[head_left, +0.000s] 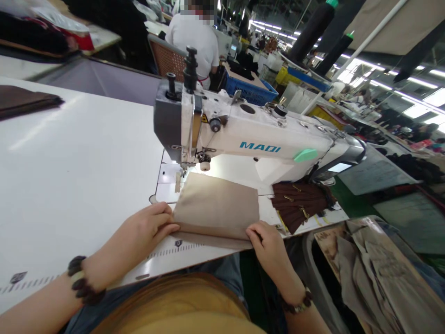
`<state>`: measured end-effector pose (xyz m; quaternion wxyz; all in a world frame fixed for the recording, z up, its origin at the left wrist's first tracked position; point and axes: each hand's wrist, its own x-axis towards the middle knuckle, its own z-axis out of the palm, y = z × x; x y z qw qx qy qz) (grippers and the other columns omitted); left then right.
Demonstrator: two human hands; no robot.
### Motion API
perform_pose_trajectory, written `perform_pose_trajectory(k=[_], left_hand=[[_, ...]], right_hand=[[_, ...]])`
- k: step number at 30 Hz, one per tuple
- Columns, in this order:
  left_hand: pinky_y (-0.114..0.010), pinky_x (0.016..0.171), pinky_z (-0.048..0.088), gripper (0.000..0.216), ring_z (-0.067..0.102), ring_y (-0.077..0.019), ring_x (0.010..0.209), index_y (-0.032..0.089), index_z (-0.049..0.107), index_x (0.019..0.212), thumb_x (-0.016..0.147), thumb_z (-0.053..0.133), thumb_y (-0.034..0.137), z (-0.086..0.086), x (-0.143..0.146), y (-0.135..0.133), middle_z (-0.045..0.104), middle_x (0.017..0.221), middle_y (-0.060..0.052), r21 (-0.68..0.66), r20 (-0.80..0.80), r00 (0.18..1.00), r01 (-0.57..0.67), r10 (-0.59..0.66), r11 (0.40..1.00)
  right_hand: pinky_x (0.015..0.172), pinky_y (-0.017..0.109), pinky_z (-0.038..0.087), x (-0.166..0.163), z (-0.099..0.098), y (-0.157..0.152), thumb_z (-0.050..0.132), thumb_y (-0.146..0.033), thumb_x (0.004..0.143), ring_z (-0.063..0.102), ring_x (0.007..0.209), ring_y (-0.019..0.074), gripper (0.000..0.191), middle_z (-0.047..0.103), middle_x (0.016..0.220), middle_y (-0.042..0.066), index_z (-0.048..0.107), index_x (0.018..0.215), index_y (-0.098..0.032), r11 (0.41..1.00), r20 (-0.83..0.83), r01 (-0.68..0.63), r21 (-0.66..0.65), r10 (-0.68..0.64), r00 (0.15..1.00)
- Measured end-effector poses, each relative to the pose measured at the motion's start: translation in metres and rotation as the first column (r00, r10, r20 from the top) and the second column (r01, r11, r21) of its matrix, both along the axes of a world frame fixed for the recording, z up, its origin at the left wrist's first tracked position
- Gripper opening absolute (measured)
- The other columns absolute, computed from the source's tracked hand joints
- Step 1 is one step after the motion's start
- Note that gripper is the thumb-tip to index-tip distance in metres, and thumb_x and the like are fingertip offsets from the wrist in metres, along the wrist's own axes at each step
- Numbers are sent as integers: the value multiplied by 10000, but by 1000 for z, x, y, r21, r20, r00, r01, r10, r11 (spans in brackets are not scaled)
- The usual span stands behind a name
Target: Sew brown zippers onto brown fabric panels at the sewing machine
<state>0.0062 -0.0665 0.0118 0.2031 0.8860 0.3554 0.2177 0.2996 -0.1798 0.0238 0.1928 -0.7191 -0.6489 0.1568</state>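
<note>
A beige fabric piece lies on the white sewing table, its near edge folded over along the table's front. My left hand pinches the left end of that fold between thumb and fingers. At the right end, my right hand grips the same folded edge. The far left corner of the cloth reaches close to the needle area of a white sewing machine. Whether the presser foot touches the cloth, I cannot tell.
Brown zipper pieces with gold pulls lie under the machine's right end. A dark folded cloth rests at the table's left. More beige pieces are stacked at the lower right. A person in white sits beyond the machine.
</note>
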Motion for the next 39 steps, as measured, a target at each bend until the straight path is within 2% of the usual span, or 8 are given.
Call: perform_pose_trajectory(k=[10, 14, 18, 22, 24, 29, 34, 39], left_hand=[[-347, 674, 446, 411, 543, -198, 703, 171, 614, 800, 982, 337, 414, 0, 5, 0, 572, 818, -51, 172, -162, 985, -28, 56, 985], [-352, 781, 423, 394, 532, -202, 854, 177, 632, 958, 986, 240, 159, 10, 5, -1, 593, 1044, -83, 420, -194, 975, 183, -109, 889], [-384, 901, 378, 408, 508, -230, 993, 152, 584, 1173, 929, 276, 42, 16, 5, 16, 590, 1174, -89, 494, -321, 938, 285, -132, 822], [-377, 858, 405, 316, 525, -228, 943, 144, 599, 1143, 938, 364, 90, 19, 19, 42, 618, 1168, -62, 415, -423, 888, 366, -180, 833], [-371, 832, 417, 259, 539, -222, 908, 141, 621, 1088, 928, 419, 110, 19, 27, 49, 645, 1099, -55, 362, -438, 877, 372, -196, 855], [-402, 926, 405, 209, 552, -239, 1031, 150, 635, 1056, 937, 498, 253, 11, 39, 53, 650, 1085, -77, 314, -341, 925, 282, -169, 906], [-399, 996, 361, 246, 517, -243, 1153, 160, 621, 1116, 945, 519, 304, 1, 37, 56, 616, 1204, -92, 351, -326, 934, 261, -144, 899], [-387, 1011, 346, 347, 510, -248, 1167, 152, 572, 1212, 926, 557, 347, -3, 27, 56, 598, 1253, -88, 354, -374, 925, 212, -70, 911]], right_hand=[[666, 295, 345, -11, 12, 6, 534, -168, 868, 588, 747, 222, 89, 636, 766, 40, 623, 865, -177, 984, 286, 64, -167, -14, 958], [665, 306, 394, -15, 23, 7, 449, -113, 903, 642, 802, 234, 412, 687, 898, 43, 535, 1279, -259, 948, 332, -68, -312, 176, 927], [642, 304, 427, -24, 35, 14, 451, -44, 877, 654, 756, 217, 555, 689, 867, 31, 471, 1363, -311, 866, 340, -237, -441, 406, 848], [806, 389, 476, -42, 42, 37, 618, -229, 858, 612, 918, 254, 109, 648, 976, 80, 702, 922, -203, 843, 362, -479, -243, 537, 762], [904, 417, 464, -50, 40, 52, 642, -274, 847, 569, 1017, 261, 139, 615, 1081, 94, 676, 771, -162, 785, 344, -610, -102, 604, 719], [816, 309, 528, -62, 23, 84, 543, -225, 909, 595, 934, 189, 180, 619, 1058, 100, 624, 1038, -128, 792, 232, -608, -41, 600, 766], [1084, 618, 272, -63, 5, 95, 520, -305, 930, 316, 1365, 276, 442, 391, 1456, 118, 447, 1355, -208, 805, 266, -593, -17, 575, 774], [1101, 635, 214, -71, 2, 98, 469, -312, 951, 252, 1406, 236, 453, 291, 1513, 78, 401, 1389, -222, 828, 193, -552, -99, 560, 806]])
